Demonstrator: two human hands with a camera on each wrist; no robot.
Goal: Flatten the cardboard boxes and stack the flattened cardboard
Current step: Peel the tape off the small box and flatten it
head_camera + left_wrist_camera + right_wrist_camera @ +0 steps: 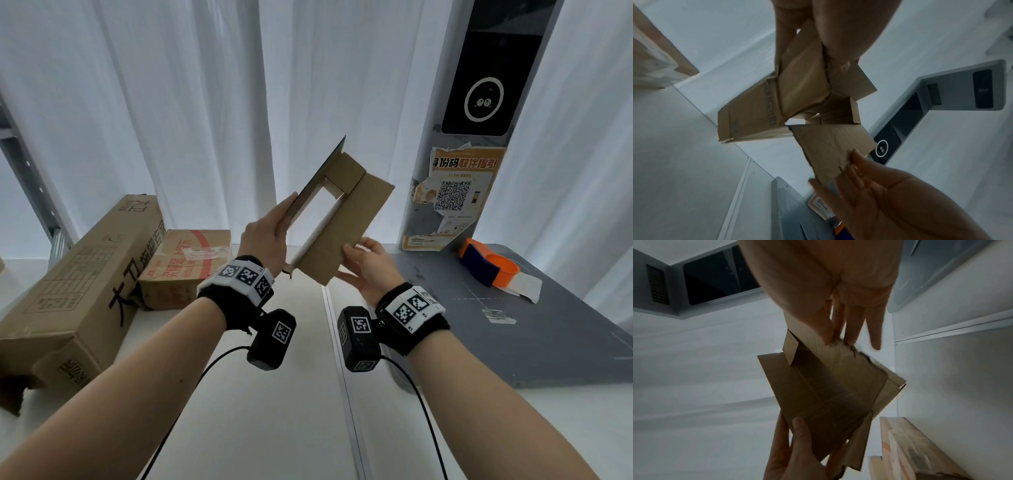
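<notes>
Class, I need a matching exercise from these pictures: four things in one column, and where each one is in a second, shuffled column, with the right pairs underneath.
Things
1. small box
2. long box
3. red-printed box
4. tape dispenser

Places
A. lying on the grey mat at the right
B. held in the air between left hand and right hand
C. lying along the table's left side
D. on the table just right of the long box

Pairs: 1-B, 2-C, 3-D, 4-A
</notes>
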